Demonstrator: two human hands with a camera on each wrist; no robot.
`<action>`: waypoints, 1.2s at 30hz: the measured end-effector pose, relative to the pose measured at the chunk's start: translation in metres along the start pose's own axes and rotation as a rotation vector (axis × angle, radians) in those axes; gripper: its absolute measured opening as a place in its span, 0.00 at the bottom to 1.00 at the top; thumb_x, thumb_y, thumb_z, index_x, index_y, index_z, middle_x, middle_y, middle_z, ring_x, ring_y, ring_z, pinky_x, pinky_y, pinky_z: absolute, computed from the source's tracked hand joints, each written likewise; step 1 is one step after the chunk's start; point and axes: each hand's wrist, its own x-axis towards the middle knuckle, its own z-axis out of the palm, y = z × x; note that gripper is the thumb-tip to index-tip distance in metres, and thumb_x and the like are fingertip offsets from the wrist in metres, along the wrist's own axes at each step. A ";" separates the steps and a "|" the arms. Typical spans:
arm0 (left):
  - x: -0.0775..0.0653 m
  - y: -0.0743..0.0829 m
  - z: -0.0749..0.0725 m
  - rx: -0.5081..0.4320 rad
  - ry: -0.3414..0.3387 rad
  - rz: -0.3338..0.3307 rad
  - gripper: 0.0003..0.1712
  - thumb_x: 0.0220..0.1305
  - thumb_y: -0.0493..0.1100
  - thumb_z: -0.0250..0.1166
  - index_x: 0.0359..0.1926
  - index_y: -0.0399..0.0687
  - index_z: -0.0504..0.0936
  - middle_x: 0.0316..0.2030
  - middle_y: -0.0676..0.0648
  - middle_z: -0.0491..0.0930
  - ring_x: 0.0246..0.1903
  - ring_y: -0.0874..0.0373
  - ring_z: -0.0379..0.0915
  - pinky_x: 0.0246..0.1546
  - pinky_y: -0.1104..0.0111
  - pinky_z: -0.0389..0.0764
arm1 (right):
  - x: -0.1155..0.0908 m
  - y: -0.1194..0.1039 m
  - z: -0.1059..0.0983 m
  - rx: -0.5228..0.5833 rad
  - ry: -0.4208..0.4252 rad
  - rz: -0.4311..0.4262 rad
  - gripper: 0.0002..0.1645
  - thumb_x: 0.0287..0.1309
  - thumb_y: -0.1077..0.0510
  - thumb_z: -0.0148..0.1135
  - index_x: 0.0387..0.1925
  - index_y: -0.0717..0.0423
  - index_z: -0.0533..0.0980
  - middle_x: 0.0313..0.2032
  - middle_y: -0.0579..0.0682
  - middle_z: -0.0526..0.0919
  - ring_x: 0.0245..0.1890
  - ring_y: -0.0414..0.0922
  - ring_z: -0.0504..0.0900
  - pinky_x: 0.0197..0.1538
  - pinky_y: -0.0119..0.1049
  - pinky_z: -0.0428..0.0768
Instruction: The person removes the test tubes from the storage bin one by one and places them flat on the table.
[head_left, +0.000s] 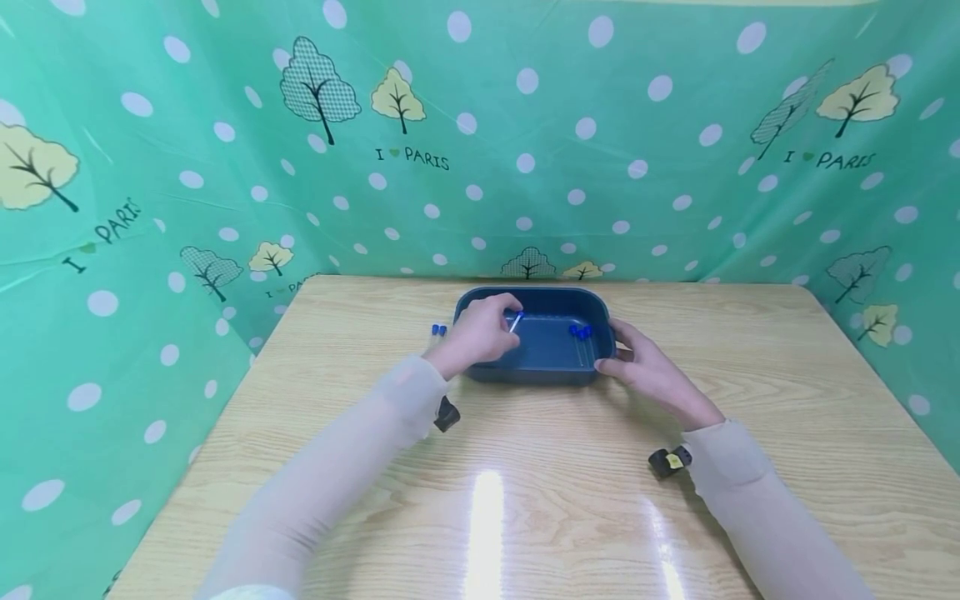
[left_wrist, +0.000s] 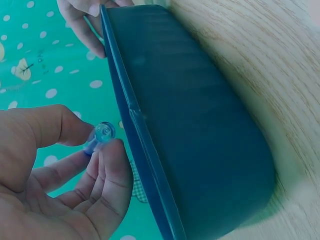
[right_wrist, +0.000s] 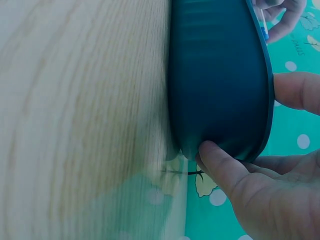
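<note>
My left hand (head_left: 483, 333) is over the left part of a dark blue plastic basin (head_left: 536, 377), pinching a thin clear tube with a blue cap (head_left: 516, 322) between thumb and fingertips. In the left wrist view the round end of this capped tube (left_wrist: 105, 131) faces the camera, beside the basin's rim. My right hand (head_left: 648, 367) holds the basin's right end, thumb at the rim and fingers against the end wall (right_wrist: 220, 115). Several similar blue-capped tubes (head_left: 581, 333) lie together inside the basin at its right side.
More blue-capped tubes (head_left: 438, 330) are on the wooden table (head_left: 570, 467) just left of the basin, partly hidden by my left hand. A green dotted cloth (head_left: 525, 125) hangs behind the table and at its sides.
</note>
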 end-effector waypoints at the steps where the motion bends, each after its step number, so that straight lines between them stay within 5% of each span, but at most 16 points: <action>1: 0.000 -0.001 -0.001 0.003 0.002 0.001 0.28 0.58 0.38 0.64 0.61 0.51 0.71 0.29 0.49 0.77 0.19 0.57 0.76 0.22 0.66 0.76 | 0.000 0.000 0.000 0.000 0.000 -0.001 0.48 0.59 0.63 0.59 0.74 0.59 0.43 0.70 0.65 0.52 0.64 0.64 0.63 0.59 0.53 0.70; 36: -0.016 -0.033 -0.022 -0.069 0.061 -0.027 0.31 0.56 0.35 0.65 0.62 0.47 0.69 0.31 0.46 0.77 0.22 0.55 0.77 0.23 0.66 0.78 | -0.003 -0.002 -0.001 -0.053 0.008 0.025 0.49 0.61 0.61 0.59 0.74 0.58 0.42 0.71 0.64 0.49 0.66 0.65 0.60 0.60 0.55 0.68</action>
